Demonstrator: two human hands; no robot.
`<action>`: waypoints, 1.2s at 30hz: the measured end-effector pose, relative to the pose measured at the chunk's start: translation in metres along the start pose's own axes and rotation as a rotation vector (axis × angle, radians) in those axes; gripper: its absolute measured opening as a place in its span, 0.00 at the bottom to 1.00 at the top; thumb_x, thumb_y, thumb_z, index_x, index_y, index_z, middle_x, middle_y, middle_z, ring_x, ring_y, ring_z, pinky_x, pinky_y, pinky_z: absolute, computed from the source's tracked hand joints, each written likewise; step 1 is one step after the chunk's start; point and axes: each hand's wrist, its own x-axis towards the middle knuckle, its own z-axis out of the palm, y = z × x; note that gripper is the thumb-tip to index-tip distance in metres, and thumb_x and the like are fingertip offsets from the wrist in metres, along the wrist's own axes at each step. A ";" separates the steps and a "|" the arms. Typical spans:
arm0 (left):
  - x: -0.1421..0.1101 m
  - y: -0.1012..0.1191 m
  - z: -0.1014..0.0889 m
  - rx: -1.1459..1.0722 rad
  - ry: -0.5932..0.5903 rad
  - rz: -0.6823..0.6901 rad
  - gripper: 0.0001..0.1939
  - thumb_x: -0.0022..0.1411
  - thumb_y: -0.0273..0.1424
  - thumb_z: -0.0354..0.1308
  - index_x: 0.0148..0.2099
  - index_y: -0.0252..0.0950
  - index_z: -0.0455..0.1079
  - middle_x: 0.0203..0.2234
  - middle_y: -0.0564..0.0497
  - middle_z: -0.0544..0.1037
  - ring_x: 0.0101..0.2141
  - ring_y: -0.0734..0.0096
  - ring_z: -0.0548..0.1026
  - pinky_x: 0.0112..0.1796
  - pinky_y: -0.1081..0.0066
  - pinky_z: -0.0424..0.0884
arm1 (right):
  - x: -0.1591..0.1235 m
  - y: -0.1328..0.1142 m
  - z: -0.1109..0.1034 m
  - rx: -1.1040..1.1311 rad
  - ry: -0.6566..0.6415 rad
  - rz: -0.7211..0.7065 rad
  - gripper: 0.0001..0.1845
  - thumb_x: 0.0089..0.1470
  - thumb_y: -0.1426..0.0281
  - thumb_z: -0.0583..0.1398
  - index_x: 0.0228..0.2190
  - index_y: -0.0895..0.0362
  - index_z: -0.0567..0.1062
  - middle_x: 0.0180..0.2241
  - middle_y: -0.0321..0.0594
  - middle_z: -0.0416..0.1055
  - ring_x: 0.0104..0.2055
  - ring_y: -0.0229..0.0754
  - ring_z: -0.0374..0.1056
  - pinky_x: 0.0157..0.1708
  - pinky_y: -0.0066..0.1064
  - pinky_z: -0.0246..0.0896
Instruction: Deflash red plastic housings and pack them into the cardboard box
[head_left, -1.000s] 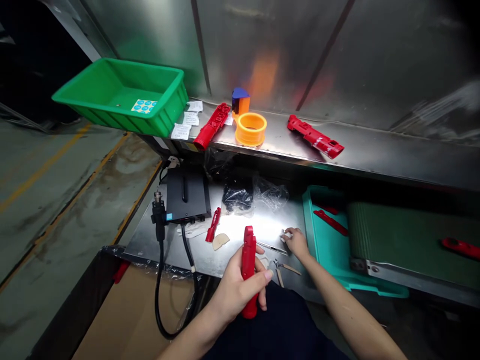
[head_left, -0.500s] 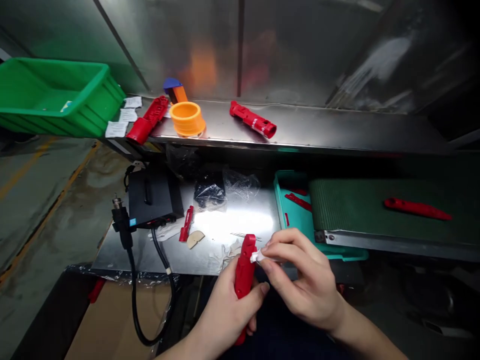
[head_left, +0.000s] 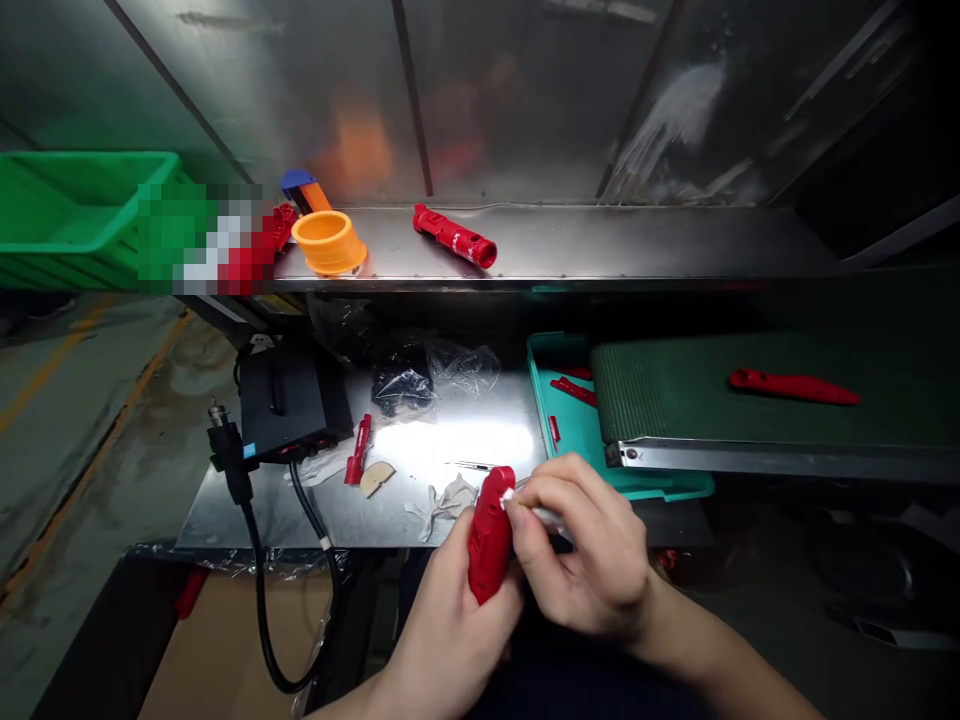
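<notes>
My left hand (head_left: 450, 610) is shut around a glossy red plastic part (head_left: 489, 535), which stands tilted just above my lap. My right hand (head_left: 585, 550) pinches a small white wad of cloth or tissue (head_left: 508, 496) between its fingertips. That wad presses against the upper end of the red part. A thin pale stick (head_left: 547, 517) shows beyond those fingers, and I cannot tell what it is. Both hands hide much of the red part.
Ahead lies a steel bench (head_left: 262, 515) holding a black box (head_left: 289, 405) with a plug and cable, a small red part (head_left: 358, 450), and crumpled white cloth (head_left: 446, 505). To the right stand a teal tray (head_left: 570, 420) and a green belt (head_left: 675, 385). A steel shelf (head_left: 570, 245) runs above.
My right hand has risen from the bench with the white wad and closed in on the red part. The view has swung right, moving the shelf, bin and belt left in the picture.
</notes>
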 end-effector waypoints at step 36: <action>-0.002 -0.028 -0.050 0.450 -0.178 0.863 0.09 0.57 0.37 0.66 0.37 0.41 0.71 0.21 0.52 0.73 0.20 0.66 0.68 0.22 0.68 0.64 | 0.009 -0.039 -0.031 0.756 -0.478 0.458 0.06 0.60 0.77 0.63 0.35 0.62 0.82 0.28 0.38 0.72 0.28 0.34 0.67 0.29 0.26 0.62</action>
